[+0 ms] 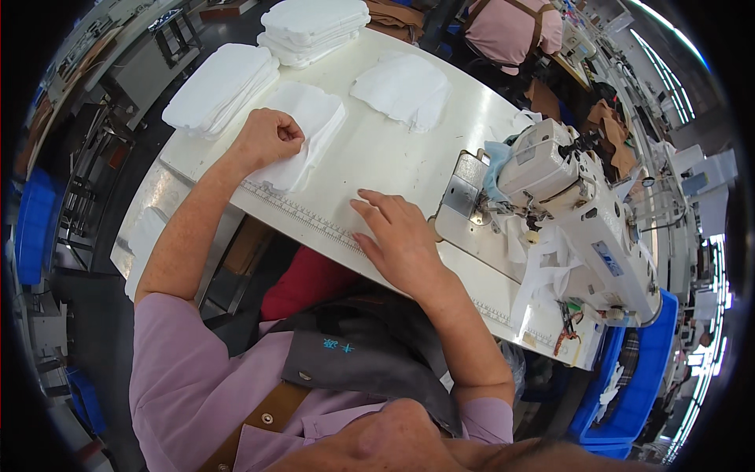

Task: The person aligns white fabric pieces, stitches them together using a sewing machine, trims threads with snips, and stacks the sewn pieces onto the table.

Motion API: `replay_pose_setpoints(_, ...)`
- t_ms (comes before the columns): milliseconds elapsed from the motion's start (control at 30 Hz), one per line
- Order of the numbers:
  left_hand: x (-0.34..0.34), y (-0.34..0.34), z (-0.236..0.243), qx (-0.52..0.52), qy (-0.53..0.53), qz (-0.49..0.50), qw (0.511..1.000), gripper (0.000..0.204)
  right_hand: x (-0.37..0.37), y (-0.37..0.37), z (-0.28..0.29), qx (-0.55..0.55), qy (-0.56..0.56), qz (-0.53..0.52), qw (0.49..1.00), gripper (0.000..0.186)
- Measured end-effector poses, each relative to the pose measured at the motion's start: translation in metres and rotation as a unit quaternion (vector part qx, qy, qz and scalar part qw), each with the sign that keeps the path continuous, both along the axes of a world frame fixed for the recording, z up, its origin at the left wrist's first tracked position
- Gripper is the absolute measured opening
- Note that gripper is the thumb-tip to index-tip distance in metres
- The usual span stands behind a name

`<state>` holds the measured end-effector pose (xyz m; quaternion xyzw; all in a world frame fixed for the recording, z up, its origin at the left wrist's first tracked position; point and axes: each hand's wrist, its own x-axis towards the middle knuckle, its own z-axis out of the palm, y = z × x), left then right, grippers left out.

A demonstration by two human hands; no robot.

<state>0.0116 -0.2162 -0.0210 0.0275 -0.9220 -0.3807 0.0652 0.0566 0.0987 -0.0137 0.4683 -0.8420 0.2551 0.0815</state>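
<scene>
My left hand (271,140) is over a small stack of white fabric pieces (314,118) on the sewing table (370,161). Its fingers are curled together in a pinch, and whatever lies between the fingertips cannot be made out. Flat on the table's near part, my right hand (399,240) has its fingers apart and holds nothing. To its right stands a white sewing machine (543,169) with a metal plate (462,193) and a light blue cloth (495,169) at its head. One loose white fabric piece (401,90) lies farther back, between the stacks and the machine.
Two taller stacks of white pieces, a left stack (220,90) and a back stack (311,27), stand along the table's far left. White strips (543,271) hang by the machine. A measuring tape (295,211) runs along the near edge. A blue bin (629,385) sits at lower right.
</scene>
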Motion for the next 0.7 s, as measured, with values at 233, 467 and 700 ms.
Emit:
replay_pose_setpoints(233,0.004,0.007,0.008,-0.072,0.046,-0.046,0.995,0.016,-0.034,-0.071,-0.013,-0.018,-0.015,0.014,1.000,0.060)
replay_pose_setpoints(467,0.000,0.000,0.004,-0.066,0.041,-0.036,0.996,0.016,-0.049,-0.099,-0.022,-0.072,-0.003,-0.020,0.997,0.065)
replay_pose_setpoints(700,-0.005,-0.018,-0.010,0.110,-0.022,0.009,0.994,0.010,-0.064,-0.106,-0.045,-0.032,0.094,-0.014,0.995,0.056)
